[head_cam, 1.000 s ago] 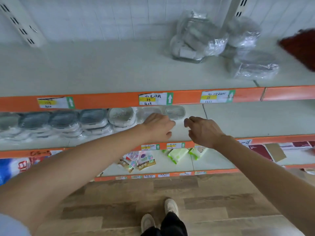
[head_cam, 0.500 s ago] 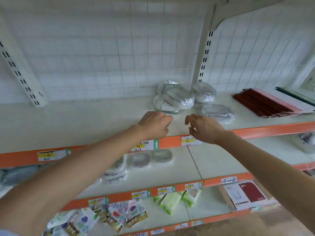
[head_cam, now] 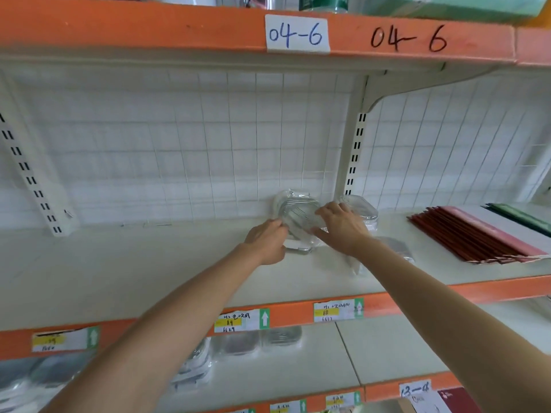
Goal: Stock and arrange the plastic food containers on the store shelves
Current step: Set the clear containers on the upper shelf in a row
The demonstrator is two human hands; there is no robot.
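Note:
A plastic-wrapped pack of clear food containers (head_cam: 296, 214) leans against the wire back panel on the upper white shelf (head_cam: 149, 263). My left hand (head_cam: 268, 241) grips its left edge and my right hand (head_cam: 343, 228) holds its right side from above. Another wrapped pack (head_cam: 362, 208) stands just behind my right hand, and a third (head_cam: 396, 248) lies flat to the right of my wrist. A row of containers (head_cam: 253, 342) lines the shelf below.
Red and pink flat packs (head_cam: 477, 234) lie at the right of the upper shelf. Orange shelf edges carry price labels (head_cam: 241, 320). A slotted upright (head_cam: 354, 156) stands behind the packs. The shelf above is marked 04-6 (head_cam: 296, 34).
My view has tilted up from the lower shelves. Both hands rose from the lower container row and reached back to the upper shelf, where they now hold the wrapped pack.

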